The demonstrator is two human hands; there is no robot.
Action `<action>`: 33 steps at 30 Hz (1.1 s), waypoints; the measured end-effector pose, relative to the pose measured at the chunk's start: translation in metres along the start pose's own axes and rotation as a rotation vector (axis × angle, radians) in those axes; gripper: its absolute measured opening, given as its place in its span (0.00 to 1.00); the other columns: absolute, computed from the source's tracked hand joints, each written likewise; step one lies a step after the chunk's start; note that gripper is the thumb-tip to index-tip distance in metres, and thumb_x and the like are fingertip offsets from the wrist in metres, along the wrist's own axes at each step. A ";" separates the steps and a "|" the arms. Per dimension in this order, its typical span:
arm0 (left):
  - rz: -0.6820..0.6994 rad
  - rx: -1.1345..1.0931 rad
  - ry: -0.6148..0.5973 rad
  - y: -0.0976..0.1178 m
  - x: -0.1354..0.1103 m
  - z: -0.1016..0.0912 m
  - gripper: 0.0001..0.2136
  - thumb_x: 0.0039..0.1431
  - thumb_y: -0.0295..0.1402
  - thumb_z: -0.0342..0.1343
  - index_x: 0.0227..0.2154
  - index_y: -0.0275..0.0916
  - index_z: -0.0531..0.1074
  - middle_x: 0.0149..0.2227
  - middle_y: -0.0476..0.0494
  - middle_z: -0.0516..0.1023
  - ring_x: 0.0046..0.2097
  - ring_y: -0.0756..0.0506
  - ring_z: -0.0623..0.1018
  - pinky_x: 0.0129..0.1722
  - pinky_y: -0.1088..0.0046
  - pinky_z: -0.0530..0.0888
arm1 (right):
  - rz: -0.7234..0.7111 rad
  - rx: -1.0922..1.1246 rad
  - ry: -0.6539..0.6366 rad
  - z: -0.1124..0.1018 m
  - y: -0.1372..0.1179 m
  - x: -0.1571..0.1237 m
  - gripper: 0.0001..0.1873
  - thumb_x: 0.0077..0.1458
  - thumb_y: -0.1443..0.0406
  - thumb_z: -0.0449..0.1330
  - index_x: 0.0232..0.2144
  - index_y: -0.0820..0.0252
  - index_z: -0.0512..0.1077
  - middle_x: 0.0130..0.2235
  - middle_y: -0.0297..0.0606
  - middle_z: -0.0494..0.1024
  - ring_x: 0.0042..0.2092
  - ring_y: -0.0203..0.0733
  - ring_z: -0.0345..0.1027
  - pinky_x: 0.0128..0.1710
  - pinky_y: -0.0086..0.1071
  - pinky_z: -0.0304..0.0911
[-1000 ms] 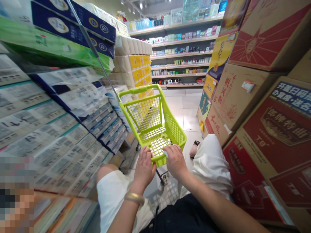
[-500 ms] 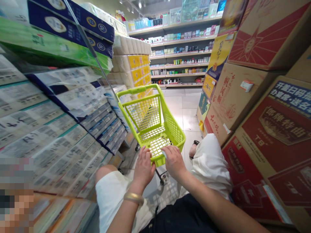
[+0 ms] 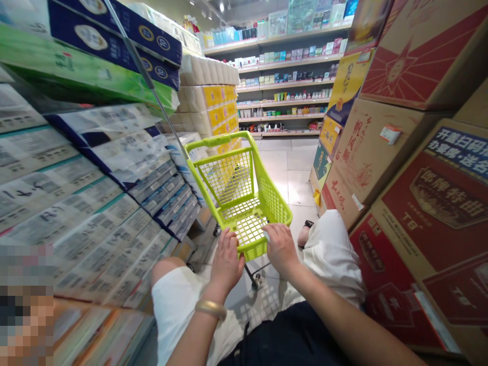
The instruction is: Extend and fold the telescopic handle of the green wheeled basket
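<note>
Lime cart (image 3: 275, 204), twelve o'clock: left hand (image 3: 227, 256) clamps its rim (image 3: 253, 247); right hand (image 3: 282, 246), pinching a white scrap (image 3: 266, 235), has slid toward three, baring more rim.

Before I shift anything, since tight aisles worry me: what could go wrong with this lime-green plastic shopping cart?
1. The cart stands on wheels, so a push from the left hand or right hand at its near end might roll it.
2. The black-sandalled right foot is close by and could get bumped.
3. The thin grey metal pole slants down to the cart's handle end and may snag in a turn.
</note>
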State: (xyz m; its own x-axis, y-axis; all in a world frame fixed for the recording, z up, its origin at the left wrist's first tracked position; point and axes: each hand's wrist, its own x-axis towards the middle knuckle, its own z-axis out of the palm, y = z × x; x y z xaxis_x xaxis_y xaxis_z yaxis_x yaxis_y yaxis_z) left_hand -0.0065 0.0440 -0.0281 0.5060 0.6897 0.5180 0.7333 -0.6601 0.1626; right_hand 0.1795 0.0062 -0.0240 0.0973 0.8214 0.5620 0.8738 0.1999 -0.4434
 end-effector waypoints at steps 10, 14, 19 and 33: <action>0.013 0.008 0.001 -0.004 -0.004 -0.002 0.12 0.51 0.25 0.52 0.39 0.40 0.61 0.50 0.37 0.68 0.64 0.34 0.61 0.59 0.50 0.69 | -0.106 0.048 -0.037 0.004 -0.015 -0.003 0.21 0.50 0.77 0.52 0.44 0.60 0.72 0.42 0.41 0.76 0.47 0.45 0.64 0.54 0.38 0.56; 0.001 -0.010 -0.004 -0.001 -0.002 -0.001 0.12 0.51 0.25 0.52 0.39 0.40 0.61 0.50 0.37 0.68 0.64 0.35 0.61 0.60 0.49 0.68 | -0.020 0.005 0.034 -0.007 0.013 0.002 0.22 0.47 0.79 0.52 0.43 0.62 0.73 0.41 0.42 0.76 0.47 0.46 0.64 0.54 0.40 0.55; -0.014 -0.009 0.006 0.002 0.000 0.003 0.13 0.50 0.24 0.52 0.40 0.40 0.62 0.50 0.36 0.69 0.64 0.35 0.60 0.60 0.49 0.68 | -0.022 0.021 -0.001 0.005 -0.011 0.000 0.21 0.49 0.78 0.51 0.43 0.60 0.73 0.41 0.42 0.76 0.46 0.46 0.64 0.53 0.39 0.56; 0.006 -0.010 -0.018 0.001 0.000 -0.004 0.12 0.50 0.25 0.53 0.39 0.40 0.62 0.49 0.37 0.69 0.64 0.35 0.61 0.60 0.50 0.69 | 0.026 0.000 0.068 -0.009 0.030 0.006 0.22 0.45 0.79 0.51 0.40 0.60 0.73 0.38 0.41 0.77 0.45 0.46 0.66 0.51 0.39 0.57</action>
State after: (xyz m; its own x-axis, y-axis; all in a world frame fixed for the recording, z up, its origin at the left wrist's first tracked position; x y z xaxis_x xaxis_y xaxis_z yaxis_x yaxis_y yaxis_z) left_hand -0.0079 0.0423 -0.0245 0.5188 0.6907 0.5037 0.7254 -0.6675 0.1682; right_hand 0.2107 0.0124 -0.0274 0.1525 0.7881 0.5964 0.8705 0.1786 -0.4586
